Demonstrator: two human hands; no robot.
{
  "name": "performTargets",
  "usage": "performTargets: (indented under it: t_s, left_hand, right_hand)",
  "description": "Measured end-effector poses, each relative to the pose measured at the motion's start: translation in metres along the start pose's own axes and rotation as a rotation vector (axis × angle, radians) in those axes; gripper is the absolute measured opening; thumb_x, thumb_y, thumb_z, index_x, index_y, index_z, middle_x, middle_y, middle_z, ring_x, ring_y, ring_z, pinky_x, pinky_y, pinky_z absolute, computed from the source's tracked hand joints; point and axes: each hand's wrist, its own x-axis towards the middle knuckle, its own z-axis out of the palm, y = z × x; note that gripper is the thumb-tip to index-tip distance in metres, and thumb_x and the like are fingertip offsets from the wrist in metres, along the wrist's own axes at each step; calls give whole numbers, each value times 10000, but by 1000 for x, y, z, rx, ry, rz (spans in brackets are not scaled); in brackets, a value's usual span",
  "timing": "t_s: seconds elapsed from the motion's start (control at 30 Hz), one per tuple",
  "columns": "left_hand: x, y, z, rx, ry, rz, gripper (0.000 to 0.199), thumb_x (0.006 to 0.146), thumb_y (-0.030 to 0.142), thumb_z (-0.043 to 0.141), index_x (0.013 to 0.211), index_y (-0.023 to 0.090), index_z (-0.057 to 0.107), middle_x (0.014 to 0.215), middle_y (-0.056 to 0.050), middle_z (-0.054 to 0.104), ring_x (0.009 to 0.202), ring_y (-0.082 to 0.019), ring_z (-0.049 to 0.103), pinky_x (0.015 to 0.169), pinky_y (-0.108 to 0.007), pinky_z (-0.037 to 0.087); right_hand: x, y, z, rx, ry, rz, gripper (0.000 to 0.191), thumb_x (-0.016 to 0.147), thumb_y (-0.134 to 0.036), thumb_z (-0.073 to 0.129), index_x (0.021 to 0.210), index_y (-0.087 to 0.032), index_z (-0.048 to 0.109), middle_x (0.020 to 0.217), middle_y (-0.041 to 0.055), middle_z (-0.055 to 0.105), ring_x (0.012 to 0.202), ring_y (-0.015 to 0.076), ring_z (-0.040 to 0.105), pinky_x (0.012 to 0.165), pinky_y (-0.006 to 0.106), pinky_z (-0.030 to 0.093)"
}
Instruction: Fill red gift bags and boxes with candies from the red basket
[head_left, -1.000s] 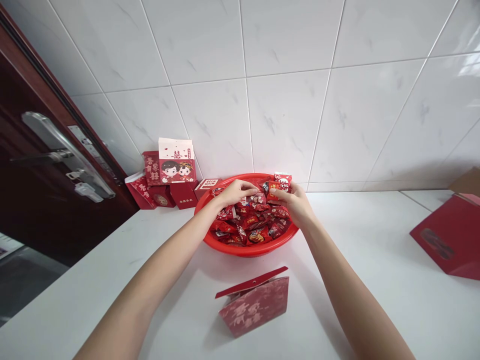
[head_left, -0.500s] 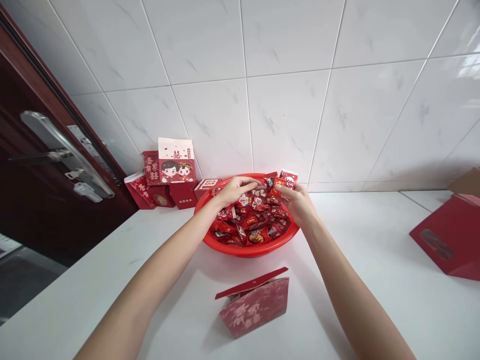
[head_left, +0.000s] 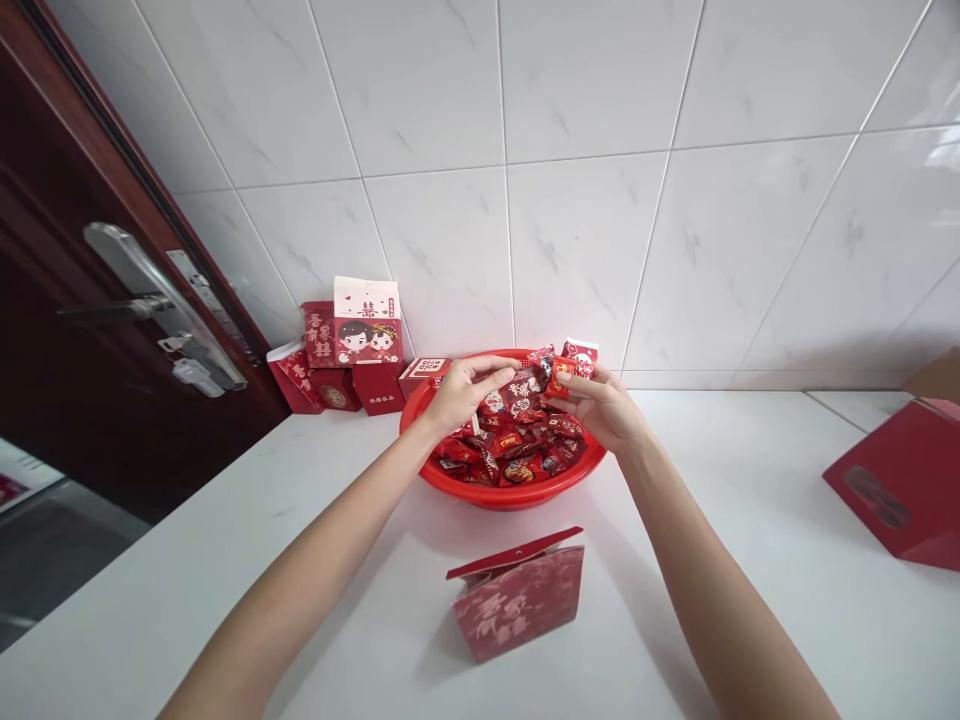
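Note:
A red plastic basket (head_left: pixel 517 497) full of wrapped candies (head_left: pixel 517 440) stands on the white counter near the wall. My left hand (head_left: pixel 466 393) is over its left side, thumb and fingers closed at the edge of a dark red wrapped candy (head_left: pixel 525 387); the grip itself is partly hidden. At the right side, my right hand (head_left: pixel 609 402) pinches a bright red-orange wrapped candy (head_left: pixel 562 376), with other wrappers close against its fingers. Nearer to me, between my forearms, a red paper gift bag (head_left: pixel 519 604) stands upright with its top flap partly raised.
Several red gift boxes (head_left: pixel 367 340) stand against the wall at the left, beside a dark wooden door (head_left: pixel 67 380) with a metal handle. A red box (head_left: pixel 900 485) with a small window lies at the right edge. White tiles rise behind the counter.
The view has shifted slightly left, so everything appears a little further right. The candies between my hands are slightly raised and brought closer together; both hands remain over the basket.

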Motion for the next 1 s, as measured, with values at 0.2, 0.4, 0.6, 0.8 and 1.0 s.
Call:
performTargets:
  t_s: [0.2, 0.4, 0.6, 0.8, 1.0]
  left_hand:
    - [-56, 31, -14, -89, 66, 26, 381, 861, 512, 731, 1104, 221, 760, 1264, -90, 718, 1239, -289, 615, 1054, -401, 489]
    - [-128, 95, -29, 260, -260, 14, 332, 920, 487, 672, 742, 236, 797, 1240, -70, 699, 1190, -285, 623, 1059, -386, 485]
    - [-163, 107, -10, 568, -400, -151, 266, 994, 455, 572, 1075, 351, 803, 1396, -18, 625, 1307, -276, 572, 1070, -379, 502]
    - [-171, 108, -6, 531, -251, -51, 274, 906, 412, 714, 1158, 302, 709, 1345, -20, 650, 1198, -225, 641, 997, -295, 538]
    - [-168, 95, 0, 476, -320, -56, 353, 969, 127, 444, 901, 238, 772, 1096, -27, 741, 969, -163, 705, 803, -217, 550]
  right_hand:
    - [-22, -30, 17, -180, -149, -84, 344, 593, -240, 921, 876, -178, 737, 862, 30, 769, 770, 174, 708, 748, 333, 600]
    - [-57, -66, 22, -367, -295, -185, 298, 689, -238, 894, 948, -189, 753, 893, 43, 783, 816, 203, 740, 791, 361, 619]
    - [-89, -86, 32, -533, -491, -179, 267, 730, -198, 878, 974, -241, 777, 864, 15, 772, 775, 197, 747, 713, 323, 629]
    - [-108, -94, 44, -628, -546, -250, 217, 755, -156, 851, 947, -233, 785, 968, 39, 772, 815, 198, 755, 657, 274, 620]
    - [-115, -101, 43, -687, -592, -299, 237, 776, -145, 832, 976, -267, 792, 969, 27, 783, 843, 195, 753, 703, 278, 619]
